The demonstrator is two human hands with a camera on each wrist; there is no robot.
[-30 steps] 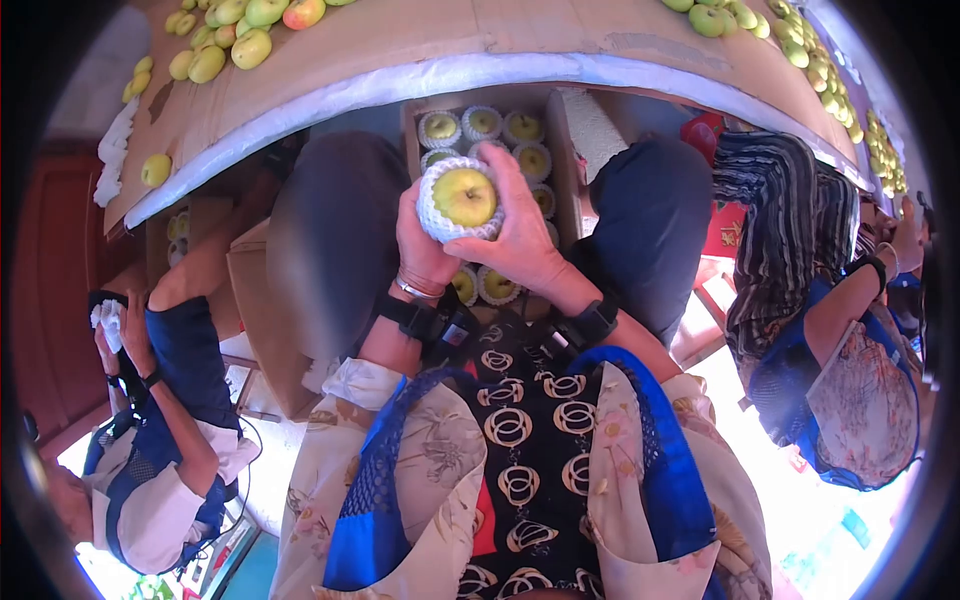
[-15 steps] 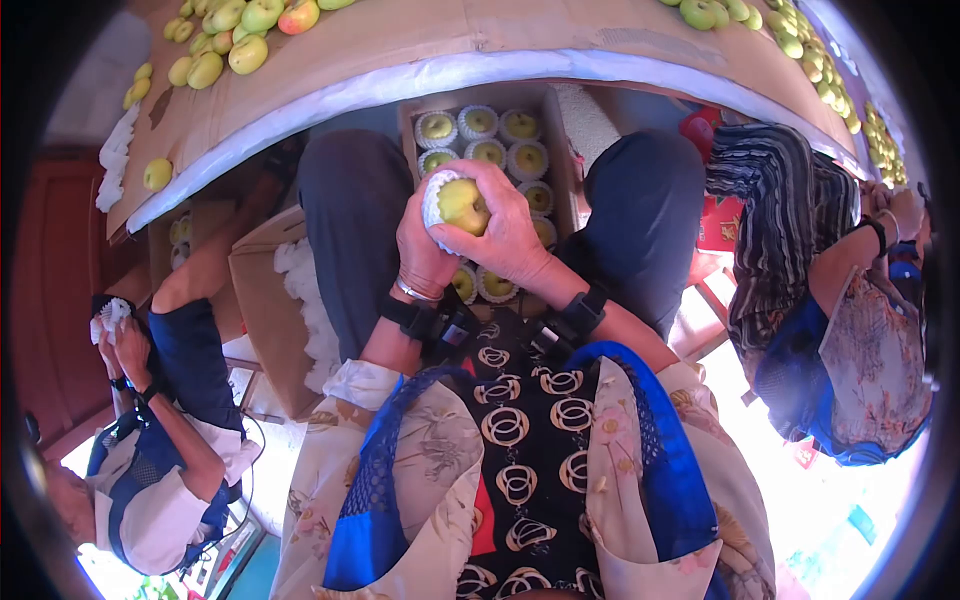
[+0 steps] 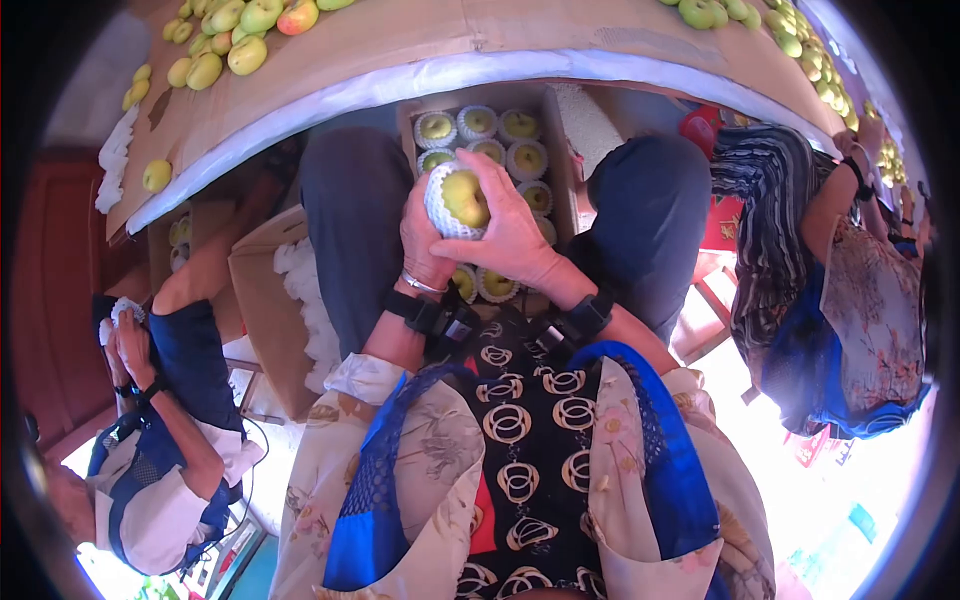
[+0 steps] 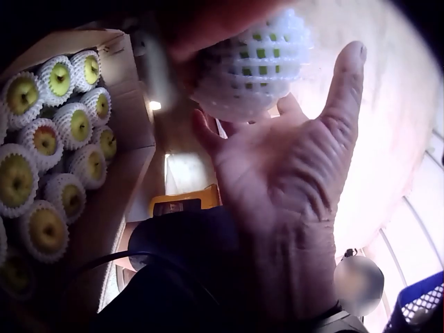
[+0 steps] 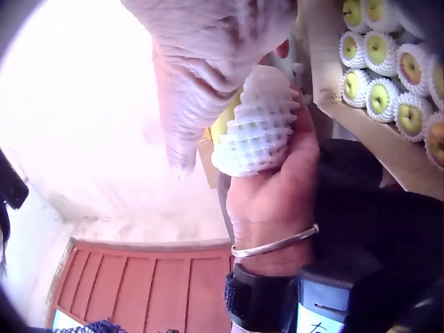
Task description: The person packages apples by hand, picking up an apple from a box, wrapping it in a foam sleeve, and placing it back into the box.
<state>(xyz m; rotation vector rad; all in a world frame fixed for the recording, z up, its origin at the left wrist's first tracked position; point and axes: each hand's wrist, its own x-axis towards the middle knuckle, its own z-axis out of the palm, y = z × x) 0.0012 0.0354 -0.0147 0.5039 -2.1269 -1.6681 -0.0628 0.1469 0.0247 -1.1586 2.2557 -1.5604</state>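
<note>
A yellow-green apple (image 3: pixel 465 198) sits partly inside a white foam net sleeve (image 3: pixel 437 208), held between both hands over the lap. My left hand (image 3: pixel 424 240) cradles it from below and the left. Its thumb points away from the fruit in the left wrist view, and its fingers are partly hidden behind the sleeve (image 4: pixel 257 69). From above and the right, my right hand (image 3: pixel 510 225) grips the apple, thumb at the near side and fingers over the far side. Beyond the hands, a cardboard box (image 3: pixel 565 165) holds rows of apples in the same netting.
A cardboard-covered table (image 3: pixel 420 35) with piles of loose apples (image 3: pixel 225 35) stands ahead. An opened carton (image 3: pixel 265 320) with white foam nets (image 3: pixel 305 300) is at the left. People sit on both sides, the left one (image 3: pixel 160 450) handling a foam net.
The apple, earlier facing up toward me, is turned to the right, with the netting on its left. Right fingers have shifted over its top. The person at right has reached toward the table.
</note>
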